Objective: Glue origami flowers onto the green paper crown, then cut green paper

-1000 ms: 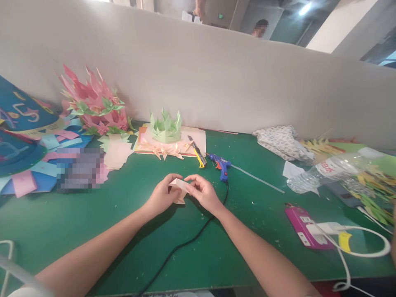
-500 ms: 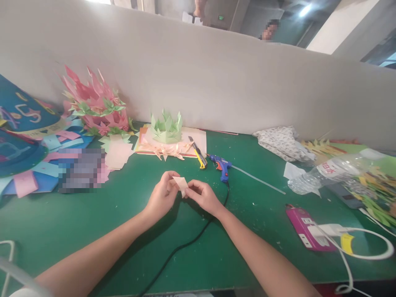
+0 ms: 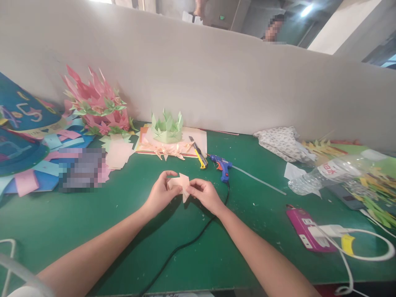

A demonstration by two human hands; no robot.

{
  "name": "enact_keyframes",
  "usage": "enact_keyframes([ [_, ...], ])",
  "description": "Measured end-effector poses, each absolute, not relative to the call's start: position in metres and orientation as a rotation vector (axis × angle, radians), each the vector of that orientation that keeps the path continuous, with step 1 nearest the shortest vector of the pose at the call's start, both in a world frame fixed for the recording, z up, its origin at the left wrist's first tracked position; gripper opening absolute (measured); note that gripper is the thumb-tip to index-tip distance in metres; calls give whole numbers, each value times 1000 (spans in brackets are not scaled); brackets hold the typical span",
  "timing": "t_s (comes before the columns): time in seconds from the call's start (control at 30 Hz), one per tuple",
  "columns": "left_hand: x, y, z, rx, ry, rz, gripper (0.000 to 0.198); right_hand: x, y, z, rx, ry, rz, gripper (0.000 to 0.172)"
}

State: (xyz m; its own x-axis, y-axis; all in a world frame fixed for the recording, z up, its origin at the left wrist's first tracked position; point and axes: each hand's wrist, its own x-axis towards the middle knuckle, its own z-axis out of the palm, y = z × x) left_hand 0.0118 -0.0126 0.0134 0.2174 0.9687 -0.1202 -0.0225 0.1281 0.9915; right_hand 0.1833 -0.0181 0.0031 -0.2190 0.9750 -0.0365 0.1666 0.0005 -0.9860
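Note:
Both my hands meet over the middle of the green table (image 3: 93, 222) and pinch one small folded piece of pale peach paper (image 3: 182, 182). My left hand (image 3: 161, 193) grips its left side with thumb and fingers closed. My right hand (image 3: 204, 194) pinches its right edge. The paper stands partly unfolded between them, just above the table. A black cord (image 3: 185, 244) runs under my right wrist toward the blue glue gun (image 3: 221, 166) lying just beyond my hands.
Behind the hands lie a yellow utility knife (image 3: 199, 155), a green paper crown (image 3: 166, 127) on peach sheets, and a pink paper flower (image 3: 95, 106). Coloured paper scraps fill the left. At right are a plastic bottle (image 3: 328, 173), a pink power strip (image 3: 306, 229) and white cable.
The folded paper has been turned and opened wider between my fingers; both hands stayed in place over the table's middle.

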Motion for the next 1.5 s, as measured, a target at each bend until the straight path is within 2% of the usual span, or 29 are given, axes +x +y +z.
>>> enact_keyframes([
  [0.7,12,-14,23,954,974,906,51,183,-19,4,-1299,-1521,1258,28],
  [1.07,10,-13,17,1118,1001,869,49,183,-20,2,-1247,-1594,1254,31],
  [1.27,9,-10,14,1208,1082,860,36,181,-22,4,-1295,-1654,1181,32],
  [1.5,10,-9,11,1173,1097,918,34,179,-24,3,-1314,-1696,1085,30],
])
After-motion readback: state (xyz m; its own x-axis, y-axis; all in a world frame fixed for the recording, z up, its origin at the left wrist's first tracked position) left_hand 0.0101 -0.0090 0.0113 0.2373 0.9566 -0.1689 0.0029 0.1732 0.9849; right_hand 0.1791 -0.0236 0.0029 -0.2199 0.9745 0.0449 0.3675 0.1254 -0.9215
